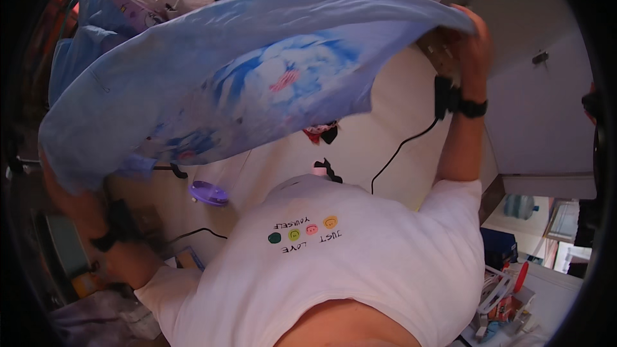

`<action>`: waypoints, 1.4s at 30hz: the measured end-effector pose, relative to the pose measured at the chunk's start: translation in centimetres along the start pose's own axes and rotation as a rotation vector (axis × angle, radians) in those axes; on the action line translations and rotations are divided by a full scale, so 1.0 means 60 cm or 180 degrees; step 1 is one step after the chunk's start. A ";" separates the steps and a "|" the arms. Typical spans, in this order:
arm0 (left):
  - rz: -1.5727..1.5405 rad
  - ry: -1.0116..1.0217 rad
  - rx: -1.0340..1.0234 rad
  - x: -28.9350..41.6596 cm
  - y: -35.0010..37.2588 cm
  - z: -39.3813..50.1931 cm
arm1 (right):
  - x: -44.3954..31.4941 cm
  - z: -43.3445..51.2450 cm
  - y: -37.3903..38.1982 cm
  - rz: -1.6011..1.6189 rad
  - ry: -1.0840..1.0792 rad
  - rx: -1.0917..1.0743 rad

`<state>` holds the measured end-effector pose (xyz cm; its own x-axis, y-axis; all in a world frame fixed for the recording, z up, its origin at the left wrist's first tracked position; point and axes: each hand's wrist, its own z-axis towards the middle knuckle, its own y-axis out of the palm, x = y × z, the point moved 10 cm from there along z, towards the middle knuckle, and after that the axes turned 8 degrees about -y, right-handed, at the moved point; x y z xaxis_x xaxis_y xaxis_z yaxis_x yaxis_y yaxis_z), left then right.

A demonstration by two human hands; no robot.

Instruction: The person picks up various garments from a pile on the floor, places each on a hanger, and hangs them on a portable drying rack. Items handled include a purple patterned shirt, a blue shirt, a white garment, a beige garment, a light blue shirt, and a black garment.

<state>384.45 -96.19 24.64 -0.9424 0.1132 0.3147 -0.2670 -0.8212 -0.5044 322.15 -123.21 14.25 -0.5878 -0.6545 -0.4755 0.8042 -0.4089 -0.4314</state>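
A light blue cloth with printed blue, white and pink figures is spread in the air before me, held up at both ends. My right hand, raised at the upper right, grips one corner; a black strap and a small black device with a cable sit at that wrist. At the far left, my left hand is at the other end of the cloth, its fingers mostly hidden behind the fabric. A black strap and device are on that wrist too.
Clothes hang at the upper left. A purple round plastic item lies low, left of my shirt. Black cables run from both wrists. A white cabinet door stands at the right, with a cluttered surface at the lower right.
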 end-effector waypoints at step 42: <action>-0.3396 -0.4110 -0.1499 -0.370 0.197 -0.278 | -0.199 -0.060 0.192 0.1438 0.1148 -0.2807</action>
<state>398.84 -99.07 -1.70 0.3630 -0.2234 0.9046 -0.8644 -0.4433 0.2374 338.14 -117.82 12.19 -0.3573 -0.3434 -0.8686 0.6915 0.5279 -0.4931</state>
